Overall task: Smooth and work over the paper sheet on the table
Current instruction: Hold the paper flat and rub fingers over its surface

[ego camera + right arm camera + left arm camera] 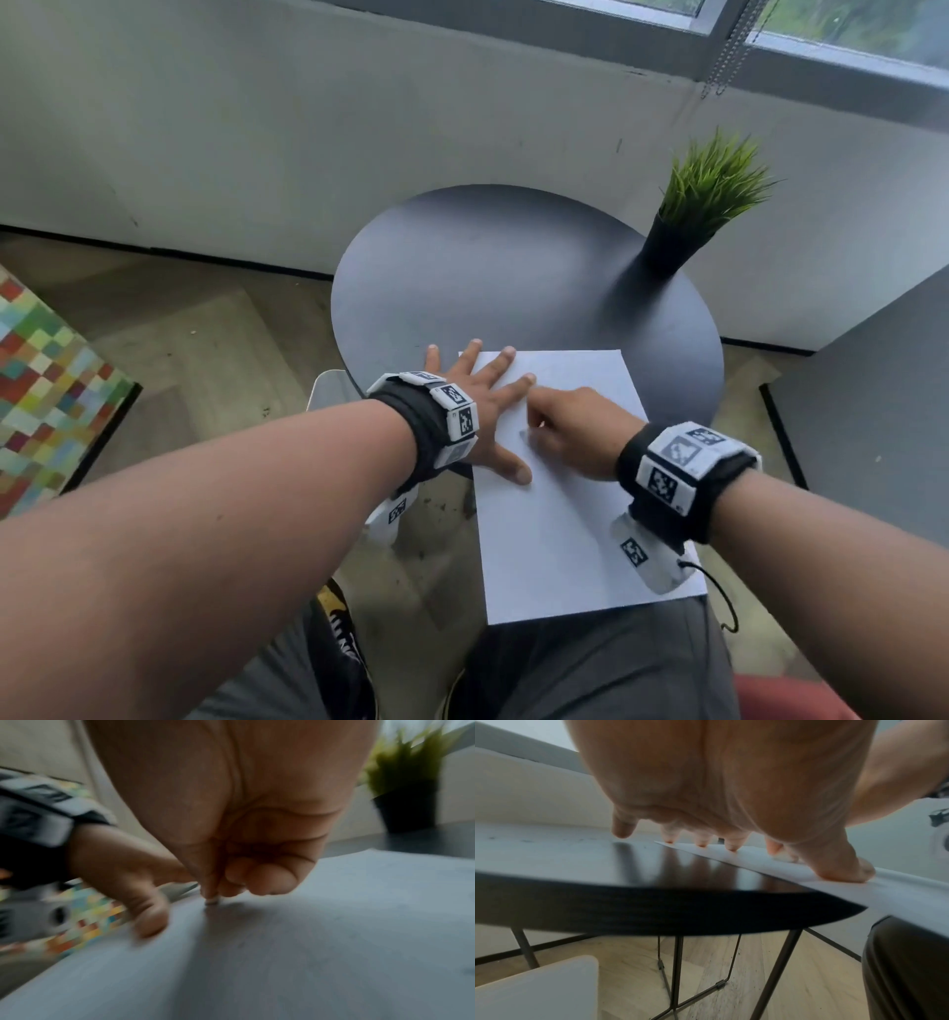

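A white paper sheet (pixel 575 524) lies on the near part of the round dark table (pixel 488 272), and its near end hangs past the edge over my lap. My left hand (pixel 488 406) is spread flat, fingers straight, pressing the sheet's left edge (pixel 757 866); the little finger rests on bare table. My right hand (pixel 536 426) is curled into a fist near the middle of the sheet. It pinches a small pale object (pixel 212 900), whose tip touches the paper (pixel 334 923). I cannot tell what the object is.
A green plant in a black pot (pixel 703 205) stands at the table's far right edge. A white chair seat (pixel 328 390) sits left of the table, a patchwork-coloured surface (pixel 46 390) further left, a grey cabinet (pixel 873 411) at right.
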